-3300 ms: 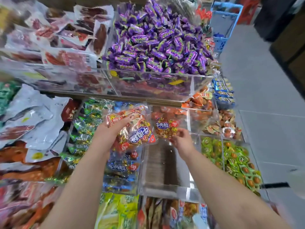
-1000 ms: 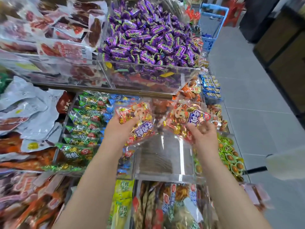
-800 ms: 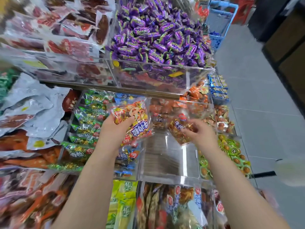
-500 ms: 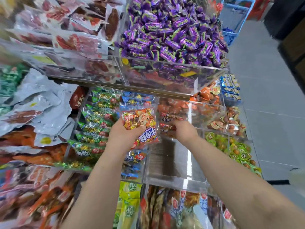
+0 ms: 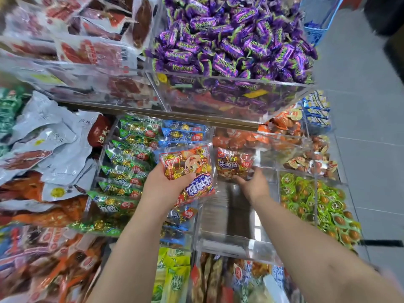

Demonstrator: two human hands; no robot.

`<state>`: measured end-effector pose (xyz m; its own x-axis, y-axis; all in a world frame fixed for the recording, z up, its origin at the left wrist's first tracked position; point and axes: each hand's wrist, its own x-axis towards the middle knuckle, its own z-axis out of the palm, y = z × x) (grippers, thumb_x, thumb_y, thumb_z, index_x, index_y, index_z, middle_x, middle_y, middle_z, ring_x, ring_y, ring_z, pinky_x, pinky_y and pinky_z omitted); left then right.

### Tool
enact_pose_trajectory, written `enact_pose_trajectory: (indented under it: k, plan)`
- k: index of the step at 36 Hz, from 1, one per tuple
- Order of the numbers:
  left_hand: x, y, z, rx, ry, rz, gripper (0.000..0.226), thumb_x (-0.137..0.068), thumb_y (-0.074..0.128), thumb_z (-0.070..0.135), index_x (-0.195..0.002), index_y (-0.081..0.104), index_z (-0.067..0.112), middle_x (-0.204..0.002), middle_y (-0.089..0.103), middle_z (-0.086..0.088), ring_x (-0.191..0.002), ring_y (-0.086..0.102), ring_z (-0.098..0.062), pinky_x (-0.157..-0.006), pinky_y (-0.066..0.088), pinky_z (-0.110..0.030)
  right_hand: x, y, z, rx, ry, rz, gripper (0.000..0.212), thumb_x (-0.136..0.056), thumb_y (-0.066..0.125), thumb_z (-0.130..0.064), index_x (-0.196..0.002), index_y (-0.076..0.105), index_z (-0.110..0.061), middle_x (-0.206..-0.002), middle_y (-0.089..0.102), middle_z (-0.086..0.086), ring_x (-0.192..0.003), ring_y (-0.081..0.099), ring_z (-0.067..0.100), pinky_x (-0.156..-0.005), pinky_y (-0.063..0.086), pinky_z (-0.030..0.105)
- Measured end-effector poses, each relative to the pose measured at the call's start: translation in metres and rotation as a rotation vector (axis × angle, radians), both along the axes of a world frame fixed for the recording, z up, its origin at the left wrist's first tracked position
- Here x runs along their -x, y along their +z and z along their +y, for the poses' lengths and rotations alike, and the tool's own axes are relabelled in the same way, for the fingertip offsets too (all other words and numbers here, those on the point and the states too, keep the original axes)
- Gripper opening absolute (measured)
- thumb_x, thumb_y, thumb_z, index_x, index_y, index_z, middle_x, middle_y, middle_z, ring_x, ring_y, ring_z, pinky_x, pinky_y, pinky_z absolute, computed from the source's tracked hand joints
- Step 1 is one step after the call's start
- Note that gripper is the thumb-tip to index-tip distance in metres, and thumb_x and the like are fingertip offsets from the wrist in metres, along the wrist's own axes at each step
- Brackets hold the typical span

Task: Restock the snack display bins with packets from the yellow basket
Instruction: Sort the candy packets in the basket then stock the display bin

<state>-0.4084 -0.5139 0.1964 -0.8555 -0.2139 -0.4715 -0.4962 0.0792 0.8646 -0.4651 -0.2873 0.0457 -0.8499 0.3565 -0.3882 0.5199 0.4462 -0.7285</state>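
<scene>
Snack packets [image 5: 188, 171] in left hand [image 5: 161, 186] grip, right hand [image 5: 251, 186] grip holding single packet [image 5: 232, 165] inside clear bin [image 5: 236, 243]

A shop. Clear acrylic display bins [image 5: 229, 88] hold heaped purple candies [image 5: 229, 40] and snack packets [image 5: 131, 171]. A blue shopping basket [image 5: 314, 29] stands on the tiled floor [image 5: 360, 127].

Grey tiled floor [image 5: 371, 110] at right, blue wire basket [image 5: 314, 33] on it, dark furniture [image 5: 384, 16] beyond, even light
</scene>
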Motion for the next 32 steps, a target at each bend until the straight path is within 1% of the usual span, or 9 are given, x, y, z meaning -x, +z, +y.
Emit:
enact_pose_trajectory:
  k: [5,9,15,17,21,24,26,29,32]
  plan:
    - [-0.002,-0.001,-0.002,-0.010,0.000,-0.008,0.030,-0.074,0.082,0.022,-0.092,0.061,0.032,-0.092,0.074,0.006,-0.083,0.073,-0.021,-0.080,0.058,-0.048,0.017,0.001,-0.016,-0.001,-0.032,-0.007,0.037,-0.081,0.073,-0.031,-0.101,0.045,-0.018,-0.109,0.064,0.007,-0.102,0.060,0.028,-0.087,0.045,0.035]
    - [-0.003,0.000,-0.002,-0.025,-0.024,0.002,0.029,-0.076,0.081,0.021,-0.093,0.061,0.033,-0.091,0.075,0.007,-0.083,0.073,-0.018,-0.079,0.059,-0.045,0.021,-0.001,-0.016,0.044,-0.028,-0.043,0.040,-0.081,0.072,-0.031,-0.105,0.042,-0.019,-0.112,0.061,0.006,-0.107,0.057,0.029,-0.096,0.043,0.041]
    - [-0.003,0.010,0.002,-0.220,-0.003,-0.063,0.016,-0.094,0.059,0.034,-0.108,0.062,0.027,-0.092,0.076,0.002,-0.081,0.074,-0.019,-0.065,0.060,-0.035,0.009,0.008,-0.013,-0.075,-0.096,-0.121,0.091,-0.075,0.076,-0.044,-0.141,0.026,-0.005,-0.140,0.037,0.021,-0.130,0.037,0.038,-0.109,0.032,0.046]
    - [-0.002,0.013,0.005,-0.318,0.040,-0.071,0.019,-0.096,0.056,0.033,-0.111,0.061,0.021,-0.094,0.076,-0.002,-0.083,0.074,-0.021,-0.065,0.060,-0.036,-0.004,0.018,-0.015,-0.053,-0.187,-0.071,0.090,-0.077,0.074,-0.042,-0.142,0.024,-0.006,-0.142,0.031,0.022,-0.131,0.033,0.038,-0.109,0.030,0.045]
    - [0.001,0.015,0.013,-0.387,0.115,-0.054,0.039,-0.094,0.058,0.034,-0.127,0.055,0.014,-0.113,0.071,-0.008,-0.103,0.068,-0.027,-0.093,0.052,-0.052,-0.040,0.062,-0.020,0.510,-0.247,0.093,0.037,-0.086,0.062,-0.041,-0.108,0.056,-0.011,-0.098,0.062,0.001,-0.092,0.058,0.017,-0.084,0.050,0.034]
    - [0.001,0.017,0.029,-0.378,0.152,-0.009,0.039,-0.096,0.057,0.031,-0.130,0.053,0.013,-0.117,0.068,-0.009,-0.104,0.068,-0.025,-0.087,0.056,-0.046,-0.070,0.093,-0.035,0.966,-0.151,0.113,0.030,-0.077,0.062,-0.040,-0.091,0.064,-0.013,-0.079,0.070,-0.002,-0.074,0.065,0.011,-0.065,0.051,0.023]
    - [0.000,0.019,0.041,-0.359,0.142,0.059,0.026,-0.098,0.055,0.021,-0.122,0.057,0.011,-0.110,0.070,-0.011,-0.096,0.071,-0.023,-0.076,0.059,-0.041,-0.084,0.105,-0.047,1.032,-0.089,0.122,0.032,-0.071,0.065,-0.036,-0.094,0.066,-0.014,-0.086,0.072,0.001,-0.076,0.066,0.013,-0.068,0.052,0.025]
    - [-0.003,0.017,0.057,-0.176,-0.042,0.095,0.023,-0.096,0.058,0.020,-0.116,0.060,0.010,-0.109,0.070,-0.012,-0.100,0.068,-0.024,-0.087,0.056,-0.044,-0.093,0.114,-0.055,1.139,-0.169,0.169,0.030,-0.075,0.066,-0.019,-0.105,0.063,-0.012,-0.091,0.072,0.004,-0.074,0.067,0.014,-0.070,0.055,0.028]
    - [-0.002,0.013,0.059,0.099,-0.144,0.202,0.008,-0.090,0.064,0.035,-0.092,0.060,0.028,-0.090,0.067,0.011,-0.080,0.063,0.010,-0.070,0.046,-0.007,-0.091,0.119,-0.046,1.091,-0.257,0.214,0.022,-0.088,0.060,-0.010,-0.109,0.061,-0.015,-0.091,0.072,0.001,-0.075,0.065,0.015,-0.068,0.053,0.027]
